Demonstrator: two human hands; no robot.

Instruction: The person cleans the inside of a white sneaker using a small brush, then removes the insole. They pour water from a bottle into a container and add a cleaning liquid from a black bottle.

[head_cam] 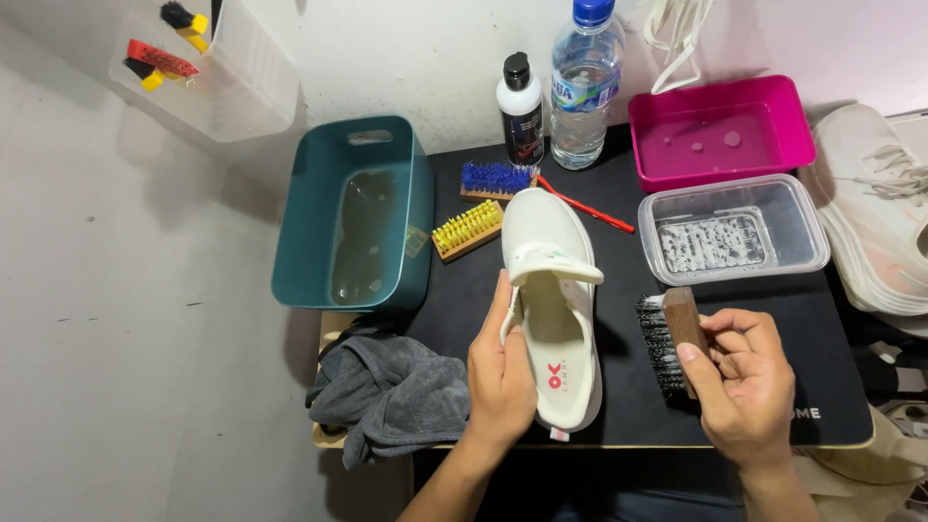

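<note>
My left hand (pixel 501 372) grips the light, soft white slip-on shoe (pixel 551 309) by its side near the table's front edge; my right hand (pixel 739 372) fingers clasp the stiff black-bristled wooden brush (pixel 669 338).

White slip-on shoe (pixel 551 300): lies on the black mat, toe pointing away from the wearer of the camera, heel at the near edge of the mat. Opening faces up; white insole visible, with a red mark printed near the heel. Tongue is pulled up and folded across the opening. Left side of the collar is gripped. No laces fitted.

Wooden-backed brush (pixel 669 340): dark brown block, black bristles facing left toward the shoe. Held on its side just above the mat, just beside the shoe's right flank, not touching it. Bristles look dry, though that is hard to tell.
</note>
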